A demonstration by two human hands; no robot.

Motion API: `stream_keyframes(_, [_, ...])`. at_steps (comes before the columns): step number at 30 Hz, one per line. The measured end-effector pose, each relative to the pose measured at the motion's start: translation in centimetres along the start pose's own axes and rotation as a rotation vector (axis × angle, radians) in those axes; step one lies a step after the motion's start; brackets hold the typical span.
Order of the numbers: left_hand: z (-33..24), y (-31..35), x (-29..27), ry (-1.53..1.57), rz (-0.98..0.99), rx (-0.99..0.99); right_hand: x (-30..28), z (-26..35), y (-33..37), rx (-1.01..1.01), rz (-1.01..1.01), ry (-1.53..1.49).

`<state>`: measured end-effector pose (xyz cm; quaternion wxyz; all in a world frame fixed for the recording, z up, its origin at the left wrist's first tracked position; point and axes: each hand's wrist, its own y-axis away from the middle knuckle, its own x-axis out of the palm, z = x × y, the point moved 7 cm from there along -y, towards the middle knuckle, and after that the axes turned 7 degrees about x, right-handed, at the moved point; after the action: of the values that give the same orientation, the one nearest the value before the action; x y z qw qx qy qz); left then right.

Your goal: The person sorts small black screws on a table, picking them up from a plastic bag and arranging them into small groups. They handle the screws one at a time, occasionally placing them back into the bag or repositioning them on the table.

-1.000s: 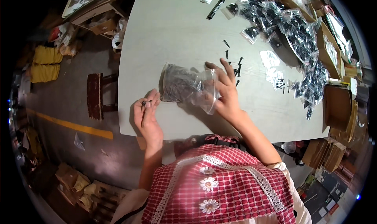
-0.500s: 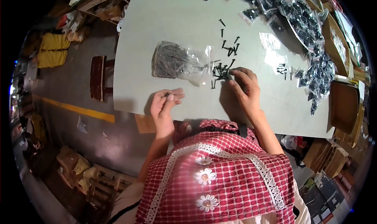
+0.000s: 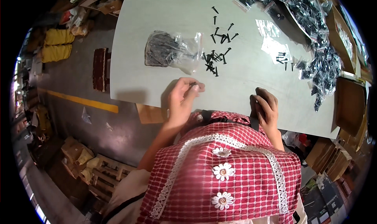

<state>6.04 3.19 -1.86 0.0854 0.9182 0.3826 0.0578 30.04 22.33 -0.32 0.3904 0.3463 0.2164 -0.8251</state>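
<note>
Left hand [image 3: 180, 100] is held above the near part of the counter [image 3: 231, 88], its thumb and fingers closed on a dark piece [image 3: 193, 84], too small to be identified with certainty. The right hand [image 3: 268, 111] is held well apart from it, at the near edge farther right, with its fingers loosely curled; whether anything is gripped by it cannot be told.

Dark screws [image 3: 211, 63] are spread on the counter on the far side of the hands. A dense pile is formed just right of the bag [image 3: 161, 49], a looser group is scattered beyond it, and 2 single screws are set apart at the far end. The bag is laid flat, its left part filled with dark contents, its clear right end turned toward the pile.

Farther right, 2 flat pouches [image 3: 273, 46] are laid near each other, with a few screws gathered at the near pouch. Along the right side, packets [image 3: 320, 73] with dark contents are heaped, and a carton [image 3: 348, 106] is seen beyond the right edge. At the left, a stool [image 3: 100, 69] and yellow sacks [image 3: 57, 53] are seen on the floor [image 3: 84, 126].
</note>
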Motion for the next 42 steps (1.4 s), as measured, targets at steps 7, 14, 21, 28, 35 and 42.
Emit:
stream_keyframes(7, [0.0, 0.0, 1.6, -0.078, 0.008, -0.043, -0.3, -0.5, 0.0, -0.032, 0.005, -0.007])
stream_keyframes(14, [0.0, -0.2, 1.8, -0.151, -0.007, -0.008, -0.4, -0.7, -0.3, -0.043, 0.011, -0.042])
stream_keyframes(21, [-0.1, -0.6, 1.8, -0.189, 0.004, -0.038, 0.1, 0.4, -3.5, 0.039, -0.02, -0.007])
stream_keyframes(28, [0.2, -0.9, 1.7, 0.075, 0.003, -0.181, 4.5, 5.1, -12.6, -0.006, -0.013, 0.162])
stream_keyframes(35, [0.8, -0.1, 1.3, 0.092, -0.03, -0.22, 5.6, 4.8, -13.4, -0.02, 0.038, 0.13])
stream_keyframes(42, [0.1, -1.3, 3.3, 0.077, 0.07, -0.23, 2.5, 3.6, -10.0, 0.187, 0.145, -0.202])
